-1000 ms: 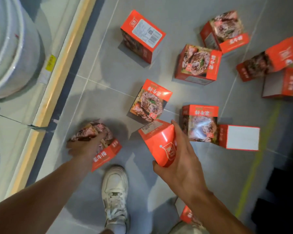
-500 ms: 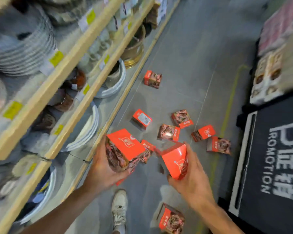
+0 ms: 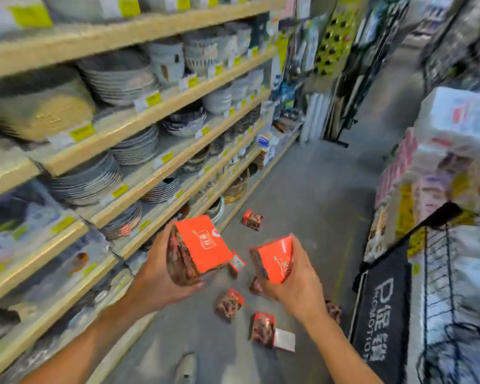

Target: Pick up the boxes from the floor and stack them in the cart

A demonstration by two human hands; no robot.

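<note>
Currently both hands are raised above the aisle floor (image 3: 311, 189), each gripping one red box. The left hand (image 3: 161, 275) has its fingers wrapped under and around the left box (image 3: 201, 248), which is held tilted with a plain red face and logo upward and a printed food picture on its side. The right hand (image 3: 294, 281) has fingers and thumb closed around the right box (image 3: 275, 261), also tilted, red face toward the camera. The two held boxes are near each other but not touching.

Several further boxes lie on the floor below the hands: one far box (image 3: 252, 219) close to the base of the shelving, one box with a white side panel (image 3: 269, 331) nearest the camera, and a small box (image 3: 229, 303) between the forearms. Others are partly hidden behind the hands.

Wooden shelves (image 3: 139, 126) stacked with plates and bowls run along the left. At the right stands a black wire cart (image 3: 438, 273), fronted by a dark promotion sign (image 3: 380, 314). The picture is blurred, so fine print is unreadable.
</note>
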